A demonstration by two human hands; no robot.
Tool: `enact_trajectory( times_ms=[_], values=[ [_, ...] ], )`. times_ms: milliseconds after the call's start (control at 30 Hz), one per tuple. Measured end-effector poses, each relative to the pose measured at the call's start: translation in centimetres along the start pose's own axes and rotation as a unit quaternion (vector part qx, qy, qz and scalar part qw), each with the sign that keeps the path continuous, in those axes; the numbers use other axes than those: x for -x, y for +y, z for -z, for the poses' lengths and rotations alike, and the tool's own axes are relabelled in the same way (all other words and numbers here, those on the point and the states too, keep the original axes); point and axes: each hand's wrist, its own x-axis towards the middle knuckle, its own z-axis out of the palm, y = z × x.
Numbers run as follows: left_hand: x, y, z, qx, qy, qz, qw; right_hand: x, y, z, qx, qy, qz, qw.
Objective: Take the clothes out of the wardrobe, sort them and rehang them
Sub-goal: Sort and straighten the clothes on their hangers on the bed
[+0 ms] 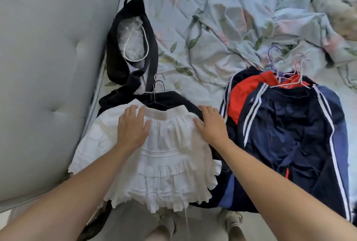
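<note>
On the bed (222, 28), the white skirt (154, 153) at lower centre lies under left hand (133, 126) and right hand (211, 124), fingers flat, gripping nothing; risk: sliding it could snag the hanger (157, 94) beneath.

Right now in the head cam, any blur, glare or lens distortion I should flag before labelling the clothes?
Head view: even, soft daylight with no glare and only faint shadows. Strong wide-angle bending curves the headboard and stretches both forearms at the bottom corners. The white skirt and both hands, left and right, are fairly sharp. The navy striped garments read clearly. Edges soften slightly.
</note>
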Motion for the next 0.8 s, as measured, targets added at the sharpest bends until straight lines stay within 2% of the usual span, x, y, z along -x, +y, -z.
enact_trajectory(
  times_ms=[200, 467, 700, 800],
  values=[
    [-2.1, 11.0, 1.1, 0.025, -0.014, -0.055, 0.998, 2.8, 8.8, 5.8, 0.014, 0.023, -0.035, 0.999],
    [-5.9, 26.2, -1.4, 0.035, -0.018, -0.142, 0.989, 4.3, 24.9, 11.8, 0.050, 0.032, -0.086, 0.995],
    [-8.7, 38.0, -4.2, 0.023, -0.019, -0.149, 0.988, 1.6, 36.1, 16.7, 0.060, 0.034, -0.109, 0.992],
    [-10.2, 41.4, -5.1, 0.031, -0.033, -0.128, 0.991, -0.2, 39.6, 18.0, 0.038, 0.038, -0.138, 0.989]
  ],
)
